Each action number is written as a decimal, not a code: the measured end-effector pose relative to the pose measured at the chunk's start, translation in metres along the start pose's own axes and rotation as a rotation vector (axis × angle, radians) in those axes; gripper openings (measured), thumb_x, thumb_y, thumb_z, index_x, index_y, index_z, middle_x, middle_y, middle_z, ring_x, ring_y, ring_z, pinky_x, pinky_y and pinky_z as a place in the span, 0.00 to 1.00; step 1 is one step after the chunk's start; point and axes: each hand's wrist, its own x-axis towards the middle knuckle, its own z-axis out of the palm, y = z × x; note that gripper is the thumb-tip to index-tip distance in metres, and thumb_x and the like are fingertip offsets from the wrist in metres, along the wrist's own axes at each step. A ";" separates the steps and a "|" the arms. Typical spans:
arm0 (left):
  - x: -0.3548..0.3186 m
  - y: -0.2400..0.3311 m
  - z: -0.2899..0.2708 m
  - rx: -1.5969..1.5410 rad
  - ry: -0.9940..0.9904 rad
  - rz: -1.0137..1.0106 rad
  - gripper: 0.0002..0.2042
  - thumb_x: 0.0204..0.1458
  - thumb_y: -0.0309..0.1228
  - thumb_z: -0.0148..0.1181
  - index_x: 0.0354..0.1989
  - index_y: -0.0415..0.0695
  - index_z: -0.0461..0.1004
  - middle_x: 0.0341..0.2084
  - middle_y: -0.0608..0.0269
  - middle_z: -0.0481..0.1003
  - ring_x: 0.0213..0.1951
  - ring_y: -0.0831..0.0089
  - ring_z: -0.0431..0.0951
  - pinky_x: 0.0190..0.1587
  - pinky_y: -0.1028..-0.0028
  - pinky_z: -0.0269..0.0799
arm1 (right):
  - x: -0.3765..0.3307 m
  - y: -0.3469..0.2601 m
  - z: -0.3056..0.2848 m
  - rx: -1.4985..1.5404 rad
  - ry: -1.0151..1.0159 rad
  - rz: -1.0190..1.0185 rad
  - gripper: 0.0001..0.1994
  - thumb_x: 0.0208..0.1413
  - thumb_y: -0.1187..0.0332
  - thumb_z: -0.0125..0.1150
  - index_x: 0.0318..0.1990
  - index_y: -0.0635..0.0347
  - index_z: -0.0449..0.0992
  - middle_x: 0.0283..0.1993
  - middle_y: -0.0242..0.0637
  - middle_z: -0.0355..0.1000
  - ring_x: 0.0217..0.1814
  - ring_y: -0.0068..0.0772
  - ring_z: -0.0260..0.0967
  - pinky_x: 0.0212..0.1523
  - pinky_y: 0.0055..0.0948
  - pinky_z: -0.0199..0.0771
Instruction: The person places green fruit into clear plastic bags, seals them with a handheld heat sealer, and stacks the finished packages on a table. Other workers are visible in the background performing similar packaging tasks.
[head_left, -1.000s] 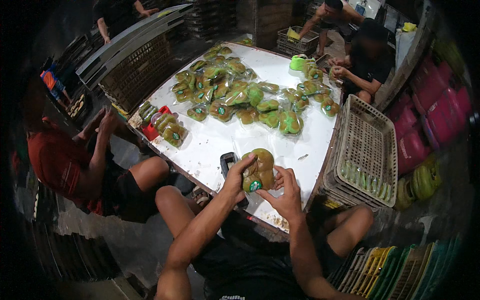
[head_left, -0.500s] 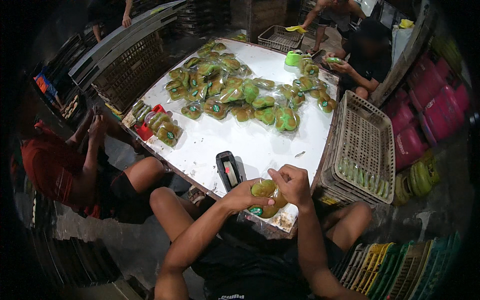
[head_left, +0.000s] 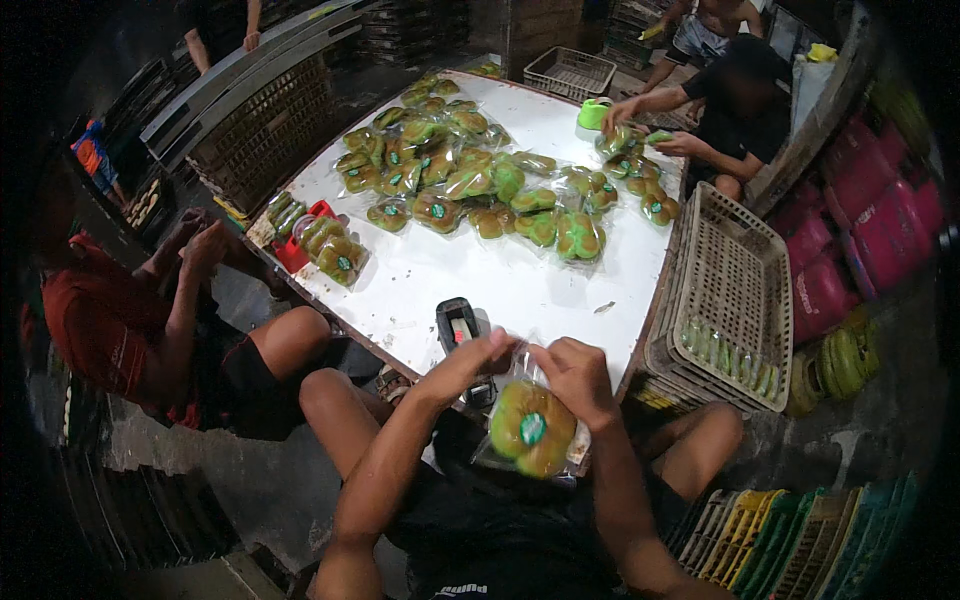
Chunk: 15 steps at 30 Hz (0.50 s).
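A clear plastic bag of green-brown bread buns point(head_left: 540, 410), with a round green sticker on its front, hangs upright in front of me at the near table edge. My right hand point(head_left: 580, 380) pinches the gathered neck of the bag from the right. At the left side of that neck is my left hand point(head_left: 465, 368), its fingers closed on the plastic and slightly blurred. Just beyond my left hand stands a black tape dispenser point(head_left: 455, 318), partly covered by that hand. Many similar bagged buns point(head_left: 470, 180) lie heaped across the far half of the white table point(head_left: 400, 290).
A red tape dispenser point(head_left: 292, 252) stands at the left edge beside bagged buns, a lime-green one point(head_left: 593, 114) at the far edge. Stacked plastic crates point(head_left: 730, 260) adjoin the table's right side. A person in red sits left; another person point(head_left: 745, 110) handles buns at the far right.
The bag has swung down from lying in my left hand to hanging by its neck, sticker facing me. My left hand has moved up to the neck. The far-right person now reaches onto the table.
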 end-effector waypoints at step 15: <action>0.001 0.000 0.040 -0.341 0.020 0.105 0.23 0.65 0.42 0.52 0.57 0.34 0.72 0.48 0.55 0.77 0.50 0.69 0.77 0.56 0.70 0.71 | -0.031 0.010 0.020 0.197 0.499 0.473 0.11 0.57 0.64 0.64 0.32 0.65 0.80 0.30 0.35 0.72 0.29 0.30 0.70 0.33 0.30 0.69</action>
